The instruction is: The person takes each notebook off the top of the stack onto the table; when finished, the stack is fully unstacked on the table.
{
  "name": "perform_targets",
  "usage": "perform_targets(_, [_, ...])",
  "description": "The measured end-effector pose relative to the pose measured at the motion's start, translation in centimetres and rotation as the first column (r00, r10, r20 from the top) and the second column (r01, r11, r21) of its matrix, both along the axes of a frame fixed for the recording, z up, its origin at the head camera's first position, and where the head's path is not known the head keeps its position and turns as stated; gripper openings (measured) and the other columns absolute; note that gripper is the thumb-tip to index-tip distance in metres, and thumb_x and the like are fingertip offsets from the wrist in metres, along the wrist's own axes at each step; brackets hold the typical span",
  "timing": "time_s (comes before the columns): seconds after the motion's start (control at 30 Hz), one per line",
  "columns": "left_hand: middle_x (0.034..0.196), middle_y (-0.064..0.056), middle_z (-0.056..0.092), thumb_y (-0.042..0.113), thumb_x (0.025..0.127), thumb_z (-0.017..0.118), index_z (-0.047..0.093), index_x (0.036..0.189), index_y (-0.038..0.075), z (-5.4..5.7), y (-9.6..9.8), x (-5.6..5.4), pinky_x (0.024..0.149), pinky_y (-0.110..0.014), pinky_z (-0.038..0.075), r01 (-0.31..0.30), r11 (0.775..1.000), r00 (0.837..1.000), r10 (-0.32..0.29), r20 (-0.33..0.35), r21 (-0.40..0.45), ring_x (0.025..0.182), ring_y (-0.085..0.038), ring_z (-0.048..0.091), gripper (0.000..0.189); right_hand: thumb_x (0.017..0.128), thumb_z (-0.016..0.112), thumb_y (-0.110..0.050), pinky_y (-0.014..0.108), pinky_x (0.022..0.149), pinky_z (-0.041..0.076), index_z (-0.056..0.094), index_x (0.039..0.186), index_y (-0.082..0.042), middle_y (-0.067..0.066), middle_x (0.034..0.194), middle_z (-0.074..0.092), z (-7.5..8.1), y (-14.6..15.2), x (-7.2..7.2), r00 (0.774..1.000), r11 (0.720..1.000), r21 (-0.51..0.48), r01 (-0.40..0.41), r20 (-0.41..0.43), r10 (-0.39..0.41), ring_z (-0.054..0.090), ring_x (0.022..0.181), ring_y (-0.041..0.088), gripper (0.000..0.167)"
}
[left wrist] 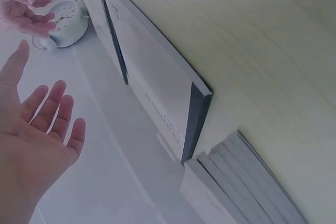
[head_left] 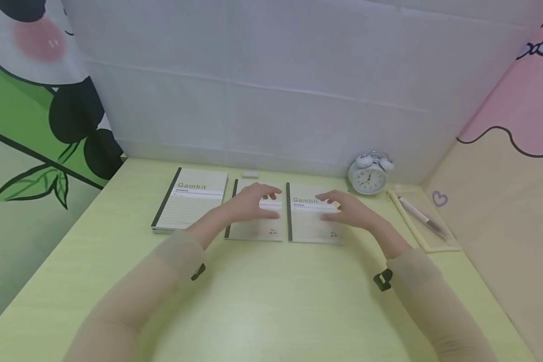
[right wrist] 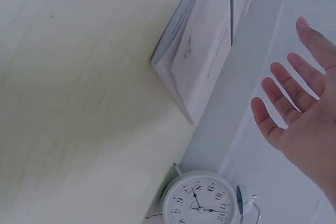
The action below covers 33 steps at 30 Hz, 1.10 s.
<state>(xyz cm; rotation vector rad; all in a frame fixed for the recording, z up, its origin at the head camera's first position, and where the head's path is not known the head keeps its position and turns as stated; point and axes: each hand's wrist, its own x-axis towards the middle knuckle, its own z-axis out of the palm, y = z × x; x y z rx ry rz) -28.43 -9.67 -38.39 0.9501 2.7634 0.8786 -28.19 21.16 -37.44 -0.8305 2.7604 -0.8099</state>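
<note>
Three places on the table hold Gambit notebooks. The left one is a stack of notebooks [head_left: 190, 201] with dark spines. In the middle lies a notebook [head_left: 255, 229], partly covered from sight by my left hand [head_left: 249, 203]. My right hand [head_left: 350, 208] hovers above the right-hand notebook [head_left: 305, 226]. Both hands are held in the air with spread, slightly bent fingers and nothing in them. In the left wrist view the left hand [left wrist: 31, 140] appears palm up to the camera, apart from the notebooks. The right wrist view shows the right hand [right wrist: 310, 108] likewise free of contact.
A white twin-bell alarm clock [head_left: 368, 176] stands at the back right. Beside it lies a yellow-edged pouch [head_left: 427, 241] with a pen [head_left: 418, 213] on or in it. A small white block [head_left: 250, 174] sits behind the middle notebook. Walls border the table's back and sides.
</note>
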Motion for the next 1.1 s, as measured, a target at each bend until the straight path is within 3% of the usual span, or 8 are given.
perform_targets(0.17, [0.12, -0.002, 0.06, 0.041, 0.081, 0.073, 0.048, 0.138, 0.015, 1.1, -1.8, 0.5, 0.101, -0.045, 0.036, -0.035, 0.999, 0.999, 0.035, -0.025, 0.014, 0.118, -0.026, 0.049, 0.067, 0.087, 0.069, -0.03, 0.05, 0.098, 0.041, 0.048, 0.137, -0.01, 0.009, 0.137, 0.05, 1.2, -1.5, -0.1, 0.999, 0.999, -0.031, -0.03, -0.023, 0.029, 0.048, 0.12, 0.03, 0.058])
perform_targets(0.4, [0.125, -0.003, 0.058, 0.042, 0.081, 0.072, 0.048, 0.138, 0.016, 2.1, -5.1, 1.0, 0.108, -0.056, 0.021, -0.107, 0.994, 0.993, 0.106, -0.06, -0.017, 0.121, -0.026, 0.044, 0.067, 0.087, 0.069, -0.03, 0.044, 0.098, 0.043, 0.047, 0.138, -0.014, 0.008, 0.136, 0.051, 2.2, -4.3, -0.2, 0.998, 0.998, -0.062, -0.016, -0.054, 0.013, 0.048, 0.121, 0.026, 0.058])
perform_targets(0.63, [0.129, -0.009, 0.056, 0.044, 0.08, 0.072, 0.046, 0.139, 0.012, 2.4, -8.9, 1.2, 0.106, -0.055, 0.023, -0.202, 0.979, 0.976, 0.202, -0.083, 0.004, 0.124, -0.03, 0.041, 0.072, 0.087, 0.068, -0.028, 0.043, 0.096, 0.045, 0.048, 0.138, -0.012, 0.008, 0.137, 0.05, 2.7, -7.1, -0.5, 0.998, 0.994, -0.107, -0.012, -0.066, 0.005, 0.048, 0.122, 0.026, 0.057])
perform_targets(0.83, [0.134, -0.014, 0.052, 0.047, 0.08, 0.071, 0.046, 0.139, 0.009, 1.7, -12.4, 1.1, 0.105, -0.056, 0.024, -0.313, 0.95, 0.947, 0.313, -0.071, 0.023, 0.127, -0.035, 0.037, 0.074, 0.087, 0.068, -0.029, 0.042, 0.097, 0.044, 0.046, 0.14, -0.014, 0.006, 0.14, 0.048, 2.8, -9.5, -0.7, 0.999, 0.992, -0.124, -0.033, -0.019, 0.031, 0.046, 0.124, 0.026, 0.059])
perform_targets(0.97, [0.141, -0.018, 0.044, 0.052, 0.08, 0.069, 0.043, 0.141, 0.009, 1.5, -14.5, 1.1, 0.106, -0.062, 0.017, -0.396, 0.918, 0.918, 0.395, -0.041, 0.0, 0.132, -0.041, 0.029, 0.079, 0.087, 0.068, -0.031, 0.042, 0.097, 0.043, 0.044, 0.141, -0.014, 0.006, 0.142, 0.046, 2.6, -10.8, -0.9, 0.998, 0.993, -0.093, -0.069, -0.015, 0.068, 0.045, 0.125, 0.026, 0.062])
perform_targets(1.1, [0.147, -0.022, 0.033, 0.056, 0.079, 0.067, 0.037, 0.144, 0.01, 0.8, -16.6, 1.0, 0.106, -0.063, 0.018, -0.465, 0.885, 0.885, 0.465, -0.015, -0.019, 0.135, -0.044, 0.023, 0.085, 0.087, 0.068, -0.033, 0.041, 0.103, 0.039, 0.041, 0.143, -0.015, 0.005, 0.145, 0.043, 1.9, -11.9, -1.1, 0.996, 0.992, -0.091, -0.09, -0.009, 0.089, 0.042, 0.13, 0.026, 0.065])
